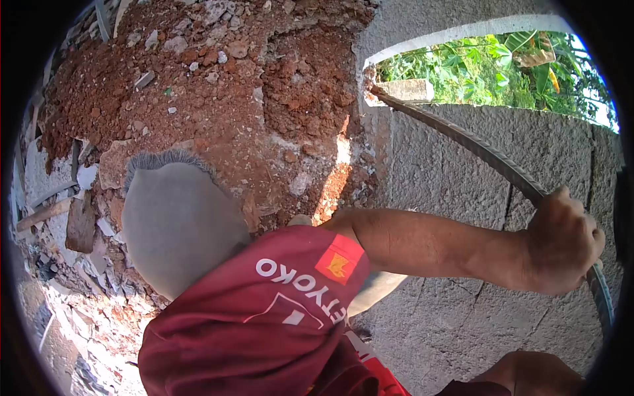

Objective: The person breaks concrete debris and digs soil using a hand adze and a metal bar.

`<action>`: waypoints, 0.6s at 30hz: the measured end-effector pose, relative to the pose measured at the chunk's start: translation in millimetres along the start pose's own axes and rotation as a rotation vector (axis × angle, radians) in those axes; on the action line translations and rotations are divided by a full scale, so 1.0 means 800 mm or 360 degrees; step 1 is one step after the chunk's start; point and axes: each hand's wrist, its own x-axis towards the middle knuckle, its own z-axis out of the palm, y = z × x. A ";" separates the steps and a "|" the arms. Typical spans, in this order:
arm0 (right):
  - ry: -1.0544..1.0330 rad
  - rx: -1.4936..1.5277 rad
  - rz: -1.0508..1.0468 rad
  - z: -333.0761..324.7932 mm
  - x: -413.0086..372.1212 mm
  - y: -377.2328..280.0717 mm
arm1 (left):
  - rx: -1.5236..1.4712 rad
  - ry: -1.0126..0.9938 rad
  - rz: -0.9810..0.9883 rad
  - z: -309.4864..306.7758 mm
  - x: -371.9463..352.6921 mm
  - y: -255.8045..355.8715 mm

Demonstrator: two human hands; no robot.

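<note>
My left hand reaches across to the right side of the head view, its fingers wrapped round a long ribbed steel rebar. From the fist, the rebar slants up and left. Its far end meets the wall's edge beside a pale block, with reddish dirt around the tip. Below the fist, the other end of the rebar runs down toward the right edge of the view. Part of my right arm shows at the bottom right, but the right hand is out of sight.
A rough grey concrete wall fills the right side, with a gap onto green plants. Red soil with stones lies at upper left. Rubble and a wood piece are at far left. Grey cloth has a frayed edge.
</note>
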 end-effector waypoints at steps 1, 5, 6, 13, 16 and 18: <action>-0.0467 0.0705 0.0379 0.000 0.012 0.014 | -0.0003 -0.0008 -0.0041 0.002 0.005 0.002; -0.0755 0.0861 0.0736 0.050 -0.064 0.138 | -0.0011 0.0054 -0.0302 -0.013 -0.025 -0.056; -0.0788 0.0914 0.0830 0.062 -0.112 0.182 | 0.0101 0.0161 -0.0390 -0.031 -0.058 -0.100; -0.0517 0.0993 0.1378 0.157 -0.474 0.162 | 0.0463 -0.0110 -0.0813 -0.175 -0.333 -0.335; -0.0605 0.0997 0.1498 0.130 -0.506 0.102 | 0.0568 0.0195 -0.0857 -0.168 -0.372 -0.309; -0.0813 0.0988 0.1376 0.103 -0.530 0.072 | 0.0608 0.0139 -0.0825 -0.179 -0.390 -0.290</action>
